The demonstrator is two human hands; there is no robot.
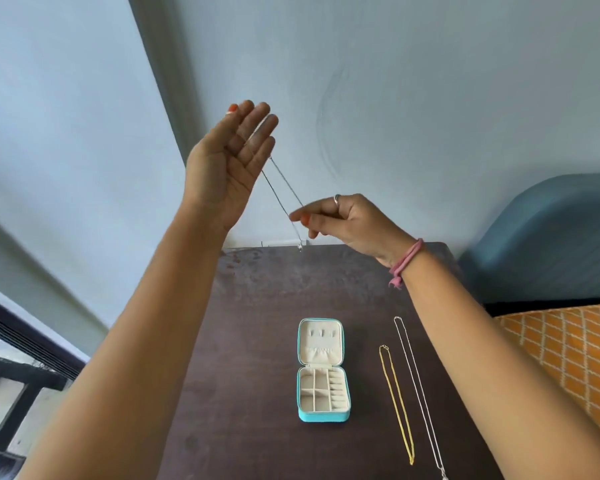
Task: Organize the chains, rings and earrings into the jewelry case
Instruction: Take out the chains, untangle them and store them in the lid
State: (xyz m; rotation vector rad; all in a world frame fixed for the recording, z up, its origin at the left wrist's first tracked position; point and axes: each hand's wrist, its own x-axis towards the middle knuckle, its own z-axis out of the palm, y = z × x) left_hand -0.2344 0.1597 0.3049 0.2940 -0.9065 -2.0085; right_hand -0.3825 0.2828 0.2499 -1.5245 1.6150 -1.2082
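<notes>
A thin silver chain (282, 191) hangs in the air above the far end of the table. It is draped over the straight, raised fingers of my left hand (231, 161). Lower down, my right hand (340, 221) pinches both strands between thumb and forefinger, and a small pendant dangles below the pinch. A turquoise jewelry case (323, 416) lies open on the table (243, 341), its cream compartments showing nothing inside. To its right lie a gold chain (397, 403) and a longer silver chain (416, 386), both stretched out lengthwise.
A pale wall stands behind the table. A blue chair back (547, 237) and an orange patterned cushion (575, 355) sit to the right. A dark frame (21, 344) runs along the left edge of view.
</notes>
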